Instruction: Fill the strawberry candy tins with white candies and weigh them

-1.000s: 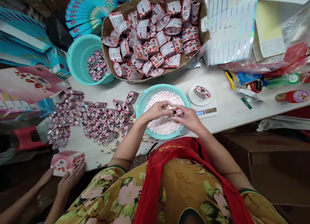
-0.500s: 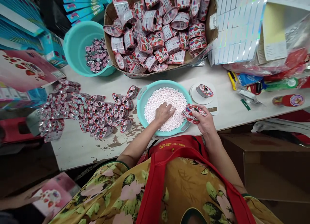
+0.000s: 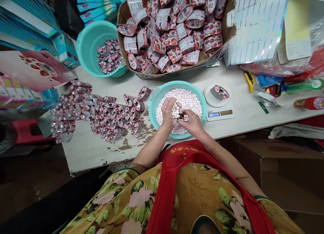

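My left hand (image 3: 168,116) is cupped around a small heap of pale candies (image 3: 176,109) over the turquoise basin (image 3: 178,83). Close against it, my right hand (image 3: 194,124) grips an oval strawberry-printed container (image 3: 185,118), its dark round opening facing the candies. Most of that container is hidden by my fingers. Small whitish-pink candies (image 3: 188,98) fill the basin under both hands. Right of the basin, a similar oval container (image 3: 219,92) rests on the round plate of a digital scale (image 3: 220,114), whose display is lit.
Many open-topped containers (image 3: 111,115) crowd the table's left. Behind stand a turquoise tub (image 3: 84,46) of small round caps and a cardboard box (image 3: 231,33) full of containers. Label sheets (image 3: 255,31) and a yellow cutter (image 3: 249,81) lie right. The table's front edge is near my apron.
My left hand has risen from the candies with a handful. My right hand has brought the container left, over the basin, to meet it. Another person's hands and pink box have left the lower-left view.
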Available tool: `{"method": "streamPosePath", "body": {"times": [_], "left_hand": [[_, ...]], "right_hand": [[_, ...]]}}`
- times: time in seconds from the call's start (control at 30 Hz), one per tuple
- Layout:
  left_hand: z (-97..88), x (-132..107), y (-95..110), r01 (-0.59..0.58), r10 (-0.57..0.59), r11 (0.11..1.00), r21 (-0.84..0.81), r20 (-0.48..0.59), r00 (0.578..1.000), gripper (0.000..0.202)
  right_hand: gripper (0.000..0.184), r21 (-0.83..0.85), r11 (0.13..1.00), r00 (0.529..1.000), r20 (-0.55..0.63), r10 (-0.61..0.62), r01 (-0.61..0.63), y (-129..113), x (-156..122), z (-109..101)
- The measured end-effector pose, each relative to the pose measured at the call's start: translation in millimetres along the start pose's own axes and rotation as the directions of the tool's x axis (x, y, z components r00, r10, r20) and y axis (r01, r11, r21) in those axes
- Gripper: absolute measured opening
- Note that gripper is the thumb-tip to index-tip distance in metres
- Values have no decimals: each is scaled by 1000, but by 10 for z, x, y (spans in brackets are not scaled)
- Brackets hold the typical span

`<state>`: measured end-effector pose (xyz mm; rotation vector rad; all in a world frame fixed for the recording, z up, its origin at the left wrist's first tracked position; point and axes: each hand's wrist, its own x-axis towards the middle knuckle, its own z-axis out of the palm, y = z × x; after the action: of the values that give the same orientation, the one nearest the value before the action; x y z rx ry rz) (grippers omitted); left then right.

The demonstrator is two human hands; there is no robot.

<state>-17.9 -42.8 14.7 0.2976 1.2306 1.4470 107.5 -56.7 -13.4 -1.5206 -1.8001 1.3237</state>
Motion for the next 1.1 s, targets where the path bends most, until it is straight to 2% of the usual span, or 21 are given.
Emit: {"method": "streamPosePath", "body": {"times": [0.2, 0.47, 0.57, 0.67, 0.97, 1.1], "left_hand": [[34, -11, -50, -57, 58, 998, 14, -91, 994, 42], [-25, 97, -86, -91, 104, 991, 102, -131, 986, 45], [9, 122, -87, -68, 91, 985, 159, -138, 986, 45], [63, 158, -88, -113, 141, 978, 176, -156, 978, 46], [173, 215, -92, -131, 147, 982, 138, -108, 983, 46], [216, 191, -52, -72, 83, 990, 122, -84, 993, 45]], "right_hand": [[35, -65, 998, 1000, -1, -5, 5, -12, 7, 110], [33, -135, 991, 1000, 8, -7, 8, -97, 27, 104], [33, -118, 993, 1000, -19, -11, 8, -97, 59, 81], [33, -86, 996, 998, -51, -23, 19, -94, 85, 49], [35, -90, 996, 997, -82, 6, -13, -139, 108, -28], [31, -78, 997, 995, -99, 3, -10, -135, 115, -50]]}}
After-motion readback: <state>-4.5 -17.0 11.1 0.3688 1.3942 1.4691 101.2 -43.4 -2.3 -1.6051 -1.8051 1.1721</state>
